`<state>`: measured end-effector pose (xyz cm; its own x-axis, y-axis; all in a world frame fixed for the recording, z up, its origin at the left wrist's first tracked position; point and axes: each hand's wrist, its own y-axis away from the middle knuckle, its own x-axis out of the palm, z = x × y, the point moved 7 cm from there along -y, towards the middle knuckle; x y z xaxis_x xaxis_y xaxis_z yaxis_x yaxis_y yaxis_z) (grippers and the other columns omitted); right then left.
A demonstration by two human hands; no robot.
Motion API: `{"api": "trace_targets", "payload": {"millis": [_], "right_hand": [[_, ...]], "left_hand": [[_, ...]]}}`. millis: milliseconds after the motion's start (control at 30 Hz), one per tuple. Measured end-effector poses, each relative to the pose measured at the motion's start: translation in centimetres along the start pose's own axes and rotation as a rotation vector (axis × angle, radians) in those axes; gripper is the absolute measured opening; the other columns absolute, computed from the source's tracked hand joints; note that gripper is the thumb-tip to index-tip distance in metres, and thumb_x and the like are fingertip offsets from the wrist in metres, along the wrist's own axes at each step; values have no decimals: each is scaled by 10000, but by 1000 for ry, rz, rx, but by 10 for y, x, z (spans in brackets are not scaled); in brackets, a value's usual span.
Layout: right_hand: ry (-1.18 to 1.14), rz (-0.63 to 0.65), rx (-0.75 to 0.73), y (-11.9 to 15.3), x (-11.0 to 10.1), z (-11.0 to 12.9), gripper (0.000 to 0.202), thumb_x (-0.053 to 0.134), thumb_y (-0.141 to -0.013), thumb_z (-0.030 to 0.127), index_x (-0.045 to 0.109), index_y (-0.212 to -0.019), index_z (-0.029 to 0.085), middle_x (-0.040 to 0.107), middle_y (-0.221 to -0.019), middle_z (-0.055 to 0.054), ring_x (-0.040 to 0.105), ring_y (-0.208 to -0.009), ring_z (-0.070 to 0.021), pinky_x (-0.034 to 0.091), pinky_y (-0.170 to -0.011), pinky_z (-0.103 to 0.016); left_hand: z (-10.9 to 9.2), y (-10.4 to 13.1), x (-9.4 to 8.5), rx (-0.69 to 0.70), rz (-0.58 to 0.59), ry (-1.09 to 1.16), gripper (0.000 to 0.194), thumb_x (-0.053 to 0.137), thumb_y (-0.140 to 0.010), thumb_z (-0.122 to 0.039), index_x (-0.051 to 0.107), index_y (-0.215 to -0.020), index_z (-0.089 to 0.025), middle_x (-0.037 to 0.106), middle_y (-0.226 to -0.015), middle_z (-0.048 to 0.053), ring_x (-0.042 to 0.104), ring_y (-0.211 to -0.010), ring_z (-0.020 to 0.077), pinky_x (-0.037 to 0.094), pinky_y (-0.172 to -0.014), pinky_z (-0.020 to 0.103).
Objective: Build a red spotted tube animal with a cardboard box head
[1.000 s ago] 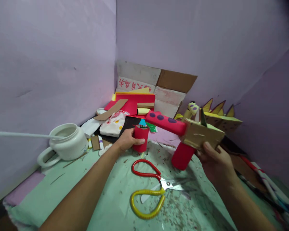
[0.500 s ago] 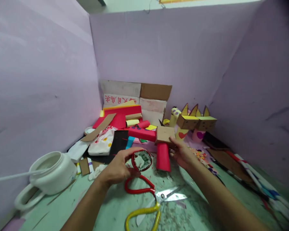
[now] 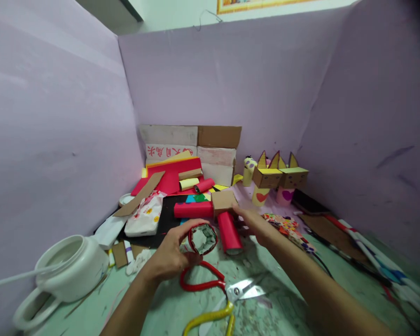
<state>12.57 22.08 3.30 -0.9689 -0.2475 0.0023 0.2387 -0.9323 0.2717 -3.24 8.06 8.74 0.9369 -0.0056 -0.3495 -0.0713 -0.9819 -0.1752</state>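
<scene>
green tabletop (image 3: 157, 310) below, half-curled left fingers (image 3: 185, 228) hold a red tube (image 3: 211, 234).

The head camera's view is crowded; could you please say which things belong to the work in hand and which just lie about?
Seemingly in use:
open red tube, in the left hand
cardboard box, by the right hand
red tubes, in front and to the left of the box

Seemingly lying about:
scissors
white pot
white packet
carton
</scene>
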Motion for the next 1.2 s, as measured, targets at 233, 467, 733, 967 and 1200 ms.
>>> {"api": "trace_targets", "payload": {"millis": [233, 467, 733, 967, 1200], "right_hand": [[434, 76, -801, 98, 4, 46, 616, 720, -654, 340, 503, -1222, 239, 472, -1324, -104, 393, -1246, -308, 298, -1037, -513], [318, 229, -802, 133, 26, 17, 583, 705, -632, 184, 477, -1164, 253, 540, -1220, -68, 536, -1099, -237, 468, -898, -369], [198, 179, -821, 131, 14, 11, 456, 568, -527, 29, 484, -926, 233, 570, -1097, -24, 570, -1001, -194, 429, -899, -304], [198, 122, -906, 134, 10, 20, 360, 600, -595, 64, 547, -903, 242, 604, -956, -26, 578, -909, -201, 452, -839, -339], [116, 113, -879, 133, 6, 24, 153, 601, -666, 100, 613, -756, 223, 640, -856, -30, 611, -840, -186, 476, -767, -310]], "left_hand": [[1, 0, 8, 1, -37, -1, 646, 690, -601, -68, 508, -1203, -214, 590, -1202, 54, 563, -1069, 229, 438, -931, 354], [-10, 7, 46, 54, 28, -27, 611, 637, -590, -40, 533, -1173, -192, 596, -1188, 56, 563, -1061, 221, 464, -904, 324], [-17, 8, 63, 143, 41, -207, 546, 537, -595, -24, 520, -1117, -182, 596, -1129, 57, 553, -1006, 204, 429, -906, 325], [-19, 9, 65, 202, 50, -267, 456, 505, -621, -26, 542, -1043, -194, 606, -1017, 49, 555, -928, 204, 452, -816, 324], [-17, 8, 55, 166, 34, -280, 469, 663, -655, -138, 543, -1103, -212, 595, -1082, 57, 555, -991, 226, 452, -846, 328]]}}
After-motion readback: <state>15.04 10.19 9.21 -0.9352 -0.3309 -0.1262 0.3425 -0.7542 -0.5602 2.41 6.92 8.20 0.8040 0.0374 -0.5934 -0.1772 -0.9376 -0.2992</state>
